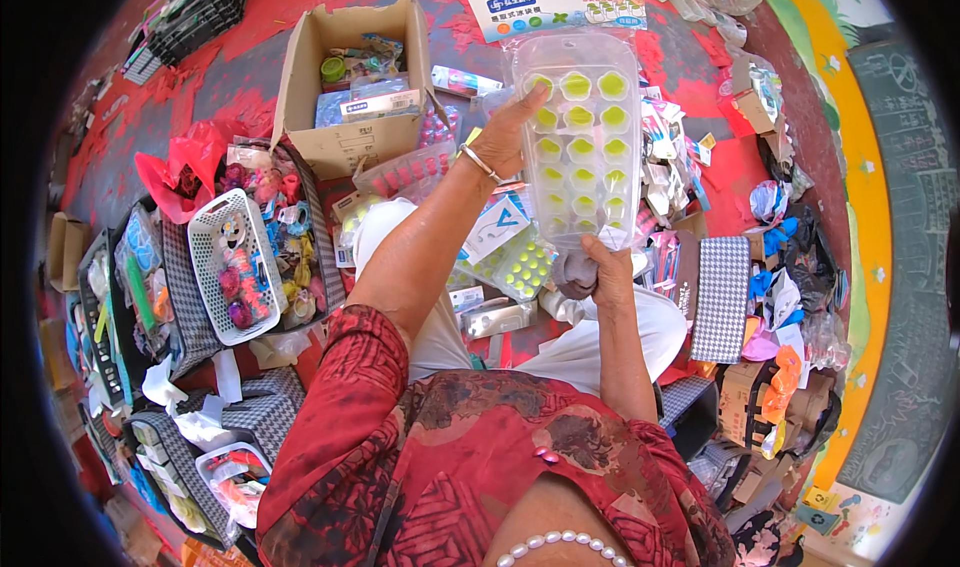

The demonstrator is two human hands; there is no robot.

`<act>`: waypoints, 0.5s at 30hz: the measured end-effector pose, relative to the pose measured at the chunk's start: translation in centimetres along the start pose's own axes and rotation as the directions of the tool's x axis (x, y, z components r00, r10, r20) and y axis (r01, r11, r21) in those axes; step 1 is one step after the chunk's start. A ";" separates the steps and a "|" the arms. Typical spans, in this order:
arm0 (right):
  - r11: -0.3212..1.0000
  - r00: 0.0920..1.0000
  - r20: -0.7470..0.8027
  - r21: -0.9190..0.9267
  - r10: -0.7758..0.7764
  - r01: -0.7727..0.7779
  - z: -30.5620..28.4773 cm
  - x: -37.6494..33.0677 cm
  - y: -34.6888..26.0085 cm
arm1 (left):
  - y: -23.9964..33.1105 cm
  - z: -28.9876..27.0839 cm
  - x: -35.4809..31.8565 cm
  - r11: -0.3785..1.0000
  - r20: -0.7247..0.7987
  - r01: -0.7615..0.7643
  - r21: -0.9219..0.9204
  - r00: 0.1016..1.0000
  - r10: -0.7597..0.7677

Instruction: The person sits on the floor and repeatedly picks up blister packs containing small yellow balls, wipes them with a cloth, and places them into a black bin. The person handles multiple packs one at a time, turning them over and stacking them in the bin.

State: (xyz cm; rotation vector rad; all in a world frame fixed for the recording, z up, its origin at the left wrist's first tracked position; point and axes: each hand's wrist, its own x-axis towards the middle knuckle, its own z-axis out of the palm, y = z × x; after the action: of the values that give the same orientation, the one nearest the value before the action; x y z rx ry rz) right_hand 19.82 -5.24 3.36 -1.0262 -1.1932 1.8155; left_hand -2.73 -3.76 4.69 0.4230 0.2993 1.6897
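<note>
In front of me I hold up an ice cube tray (597, 179), clear with green cups in rows, in a clear bag under a printed header card (558, 9). My left hand (508, 132) is closed on its left edge, thumb across the front. At the lower edge my right hand (608, 273) pinches the tray's bottom. A grey cloth-like bundle (575, 272) shows beside those fingers; whether they grip it too I cannot tell. More packed green-cupped trays (522, 269) lie below, between my legs.
A cardboard box (350, 142) with packets stands at the upper left. Left of me a white basket (236, 267) of small goods rests on a checked bin (190, 292). Piled packets (665, 157) lie on the right, near a checked box (720, 297). A chalkboard (900, 257) lines the far right.
</note>
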 end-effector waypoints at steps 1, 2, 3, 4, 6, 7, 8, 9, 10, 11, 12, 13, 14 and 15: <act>1.000 1.000 -0.002 -0.013 -0.019 0.019 0.0 0.0 -0.1 | -0.1 -0.1 0.1 1.000 -0.002 0.004 0.003 1.000 -0.004; 0.998 0.998 -0.014 -0.018 -0.055 0.055 0.0 0.0 -0.3 | -0.1 -0.1 0.3 1.000 -0.002 0.008 0.006 1.000 -0.008; 0.995 0.996 0.009 -0.023 -0.093 0.093 0.0 0.1 -0.7 | -0.2 -0.2 0.5 1.000 -0.019 -0.001 0.012 1.000 0.001; 0.982 0.990 -0.045 -0.143 -0.131 0.123 0.1 0.1 -1.2 | -0.3 -0.1 0.8 1.000 -0.034 -0.008 0.019 0.999 0.009; 0.918 0.975 -0.144 -0.384 -0.168 0.101 0.4 0.2 -2.4 | -0.5 -0.1 1.2 1.000 -0.017 -0.013 0.013 1.000 0.013; 0.706 0.897 -0.008 -0.620 -0.442 0.343 0.7 0.1 -3.0 | -0.6 0.0 1.2 1.000 0.011 -0.009 -0.001 1.000 0.009; 0.408 0.781 0.121 -0.798 -0.613 0.444 1.2 0.1 -3.5 | -0.7 0.1 1.1 0.999 -0.032 0.024 -0.033 0.999 -0.025; 0.081 0.668 0.266 -0.895 -0.695 0.440 1.7 0.0 -3.9 | -0.8 0.3 1.5 0.989 0.185 -0.045 -0.144 0.980 0.071; -0.133 0.638 0.359 -0.918 -0.682 0.374 2.3 -0.3 -4.0 | -0.8 0.3 1.1 0.946 0.242 0.026 -0.324 0.968 0.057; -0.193 0.614 0.407 -0.902 -0.676 0.386 3.0 -0.6 -3.9 | -0.9 0.5 0.7 0.885 0.194 0.088 -0.456 0.981 0.003; -0.205 0.641 0.404 -0.908 -0.652 0.365 3.6 -1.0 -3.7 | -0.8 0.5 0.5 0.889 0.228 0.094 -0.448 0.974 0.012; -0.251 0.616 0.455 -0.885 -0.643 0.391 4.0 -1.2 -3.6 | -0.7 0.7 0.3 0.896 0.194 0.099 -0.434 0.981 -0.014; -0.250 0.591 0.454 -0.884 -0.667 0.396 4.3 -1.4 -3.5 | -0.6 0.8 0.2 0.906 0.182 0.088 -0.414 0.983 -0.012; -0.195 0.644 0.385 -0.917 -0.661 0.347 4.4 -1.4 -3.5 | -0.5 1.0 0.3 0.908 0.127 0.081 -0.411 0.991 -0.030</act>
State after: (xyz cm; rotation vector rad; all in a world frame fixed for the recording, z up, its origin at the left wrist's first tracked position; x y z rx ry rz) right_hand 17.00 -7.02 8.08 -1.0140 -2.3082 -0.1580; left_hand -1.90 -3.48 5.42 0.1918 -0.1379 1.6110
